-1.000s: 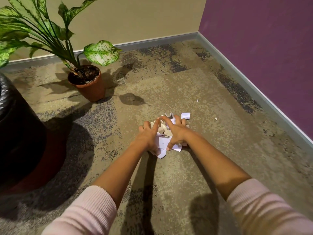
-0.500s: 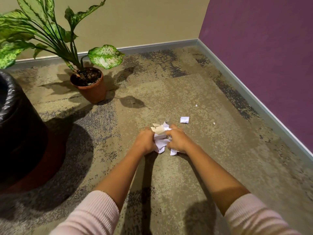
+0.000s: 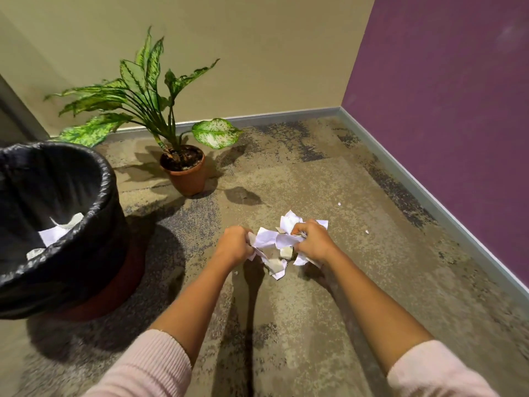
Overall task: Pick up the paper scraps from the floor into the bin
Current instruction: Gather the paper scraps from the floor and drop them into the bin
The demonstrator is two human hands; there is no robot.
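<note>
A bunch of white and cream paper scraps (image 3: 276,242) hangs between both hands above the carpet. My left hand (image 3: 233,245) grips the bunch's left side with curled fingers. My right hand (image 3: 313,240) grips its right side, and scraps stick out above and below the fist. The bin (image 3: 94,224), lined with a black plastic bag, stands at the left; some white paper pieces (image 3: 55,233) lie inside it. Two tiny white bits (image 3: 366,232) remain on the carpet to the right of my hands.
A potted plant (image 3: 183,170) in a terracotta pot stands behind the bin, by the beige wall. A purple wall (image 3: 458,110) with a grey skirting board runs along the right. Mottled carpet spreads between bin and wall.
Both hands have closed round the heap of scraps and lifted it off the floor. The view has risen, so the bin's open top now shows.
</note>
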